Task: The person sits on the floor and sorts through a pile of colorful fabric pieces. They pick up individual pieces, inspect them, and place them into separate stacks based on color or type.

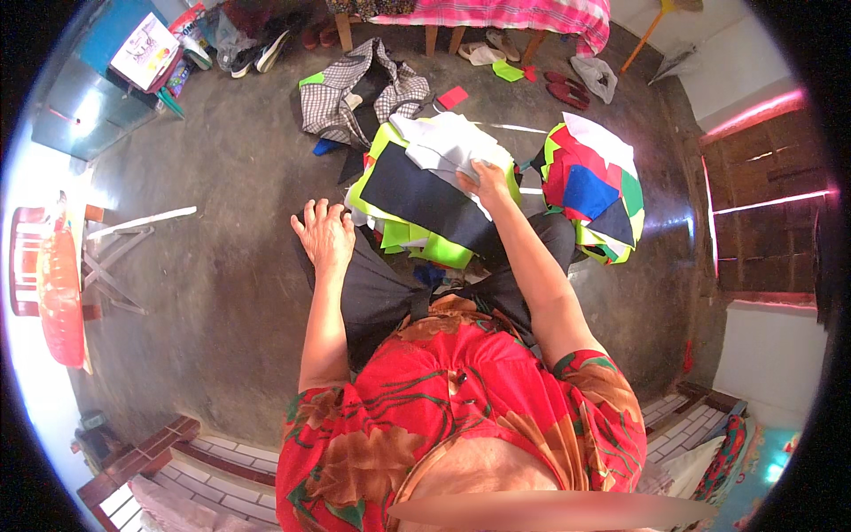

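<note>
A stack of cut cloth pieces in black, white and neon yellow sits in front of my knees. At its right side my right hand (489, 186) pinches the edge of the white cloth pieces (443, 142) on top. Beneath them stretches a black cloth piece (421, 197), with neon yellow cloth (425, 244) showing below. My left hand (324, 235) rests on my left knee, its fingers apart and holding nothing. To the right of the stack stands a second heap of cloth pieces (589, 191) in red, blue, green, white and yellow.
A checked cloth (332, 97) lies crumpled on the floor ahead, near a red scrap (451, 97). Farther off stands a table with a pink checked cover (514, 11). Shoes (566, 90) lie around it. A folding stand (124, 266) is at the left, a brown shutter (769, 204) at the right.
</note>
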